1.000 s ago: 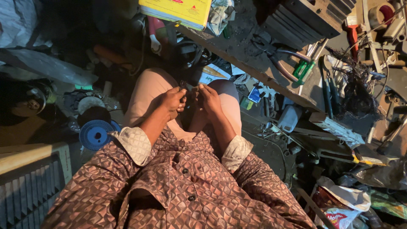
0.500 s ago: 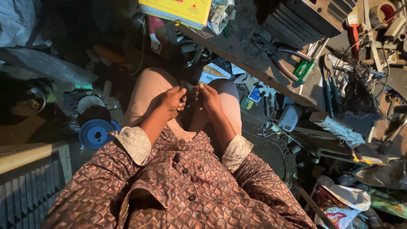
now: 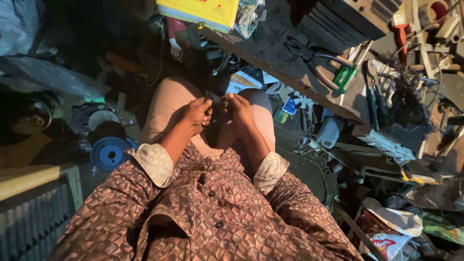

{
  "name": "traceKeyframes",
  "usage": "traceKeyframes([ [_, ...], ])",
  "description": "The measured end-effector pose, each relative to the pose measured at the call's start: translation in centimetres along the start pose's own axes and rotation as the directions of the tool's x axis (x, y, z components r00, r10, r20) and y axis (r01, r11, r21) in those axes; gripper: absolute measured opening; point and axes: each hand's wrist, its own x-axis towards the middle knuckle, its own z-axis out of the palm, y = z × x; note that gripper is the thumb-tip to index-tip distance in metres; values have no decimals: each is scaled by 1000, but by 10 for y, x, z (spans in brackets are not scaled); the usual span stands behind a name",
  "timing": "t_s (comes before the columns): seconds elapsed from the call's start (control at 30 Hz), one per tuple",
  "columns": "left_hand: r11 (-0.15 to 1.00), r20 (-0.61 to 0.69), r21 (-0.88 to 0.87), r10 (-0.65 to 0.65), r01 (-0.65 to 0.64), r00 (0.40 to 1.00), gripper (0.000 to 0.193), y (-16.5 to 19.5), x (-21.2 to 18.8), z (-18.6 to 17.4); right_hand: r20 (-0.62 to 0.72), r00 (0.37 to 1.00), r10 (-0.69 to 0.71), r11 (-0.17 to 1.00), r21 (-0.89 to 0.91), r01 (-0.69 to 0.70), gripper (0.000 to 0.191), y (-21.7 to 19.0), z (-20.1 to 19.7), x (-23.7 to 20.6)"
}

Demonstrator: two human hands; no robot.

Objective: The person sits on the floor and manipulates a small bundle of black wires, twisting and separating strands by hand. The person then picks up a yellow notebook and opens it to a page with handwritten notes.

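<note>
Small dark object [image 3: 211, 100] sat between the two hands over the lap, and most of it was hidden; its kind could not be told. It lay against the fingertips of the left hand [image 3: 195, 113] and just left of the fingertips of the right hand [image 3: 238, 108]. The left fingers were curled and pressed together, closing around the near part of the object. The right fingers were bent with the tips drawn toward the object; whether they touched it could not be told from this view.

Both hands rested above the knees, which were covered in light pink cloth [image 3: 169, 104]. The wrists emerged from turned-back pale cuffs [image 3: 155, 162] on a brown patterned shirt [image 3: 208, 217].

Left of the left fingers, well apart, a blue spool [image 3: 108, 153] lay on the floor. Beyond the fingertips, a workbench edge [image 3: 285, 77] ran diagonally. On it, to the right of the right fingers, lay a green-handled tool [image 3: 344, 77] and dark pliers [image 3: 374, 99]. A yellow box [image 3: 203, 9] sat above the hands at the top of the view. A red-handled tool [image 3: 400, 35] stood far to the right.
</note>
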Motion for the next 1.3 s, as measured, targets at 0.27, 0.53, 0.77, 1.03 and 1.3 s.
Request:
traceKeyframes([
  [0.27,993,148,-106,-38,54,988,10,9,-10,-5,-30,697,-716,693,79,716,29,-167,47,-69],
  [0.53,994,9,-25,107,-107,994,14,8,-10,6,999,39,-3,235,-38,971,36,-219,188,-172],
  [0.77,296,145,671,847,-680,511,17,46,-80,7,575,694,-432,80,-742,665,43,-132,114,-139],
  [1.03,-3,397,679,843,-734,363,12,78,-133,43,580,626,-521,-16,-740,672,44,-108,98,-123],
  [1.3,-7,405,708,824,-706,397,16,66,-139,42,617,611,-496,-10,-708,706,32,-96,80,-112],
])
